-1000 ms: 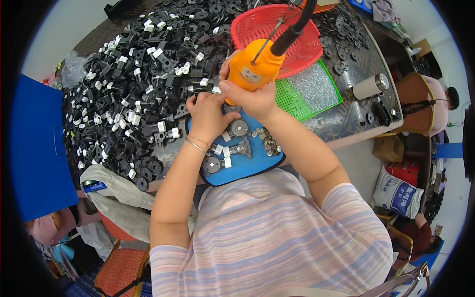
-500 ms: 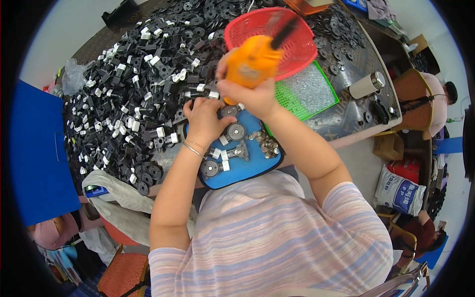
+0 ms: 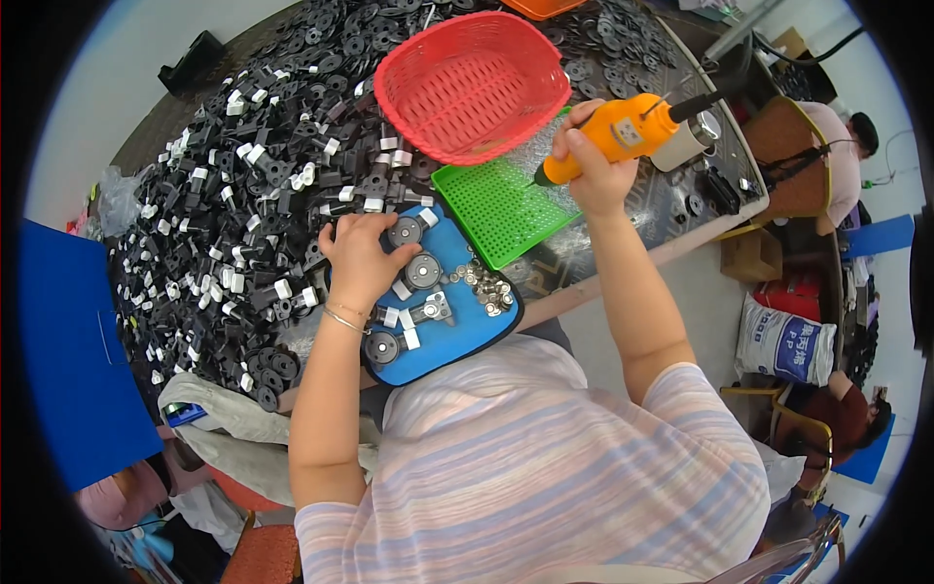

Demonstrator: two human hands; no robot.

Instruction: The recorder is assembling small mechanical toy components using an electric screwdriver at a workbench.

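right hand (image 3: 593, 170) grips orange screwdriver (image 3: 623, 131); left hand (image 3: 360, 258) on blue mat (image 3: 457, 336).

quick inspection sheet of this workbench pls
surface: table, mostly covered.
job's things: orange power screwdriver; blue tray with round black parts and small metal pieces.
clutter: heap of black and white parts; red basket; green mesh tray.
hands: left hand on the blue tray's parts; right hand grips the screwdriver.
cables: cord from the screwdriver's top.
surroundings: white sack, cardboard box.
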